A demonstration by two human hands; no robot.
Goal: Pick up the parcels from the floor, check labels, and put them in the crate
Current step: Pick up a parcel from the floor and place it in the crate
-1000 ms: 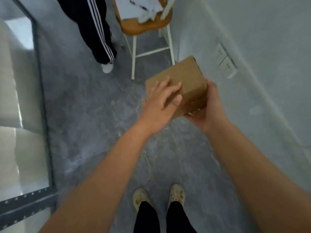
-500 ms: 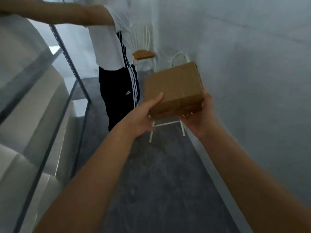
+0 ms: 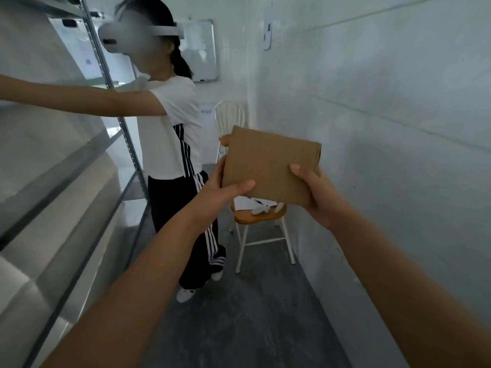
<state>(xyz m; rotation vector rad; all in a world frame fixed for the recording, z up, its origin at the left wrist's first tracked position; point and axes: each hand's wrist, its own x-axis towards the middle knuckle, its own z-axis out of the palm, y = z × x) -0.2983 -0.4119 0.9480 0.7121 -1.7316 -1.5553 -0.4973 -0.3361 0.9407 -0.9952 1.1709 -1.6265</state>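
When I pulled up the head feed, both forearms were stretched forward and converging on the parcel. The left hand gripped its lower left corner, with the thumb laid across the near face and the fingers wrapped behind. One fingertip showed past the top left edge. The right hand was clamped on the lower right corner, thumb on the near face and palm under the bottom edge. I couldn't see the rest of its fingers behind the cardboard.

The parcel was a brown cardboard box, held in the air between the two hands. Its broad face was towards the camera and its top edge dropped to the right. It sat in front of a wooden-seat chair near the right wall, with papers on the seat.

A second person stood just left of the chair, wearing a white headset, a white tee and striped black trousers. One of their arms reached out towards the metal rack on the left. The floor was grey.
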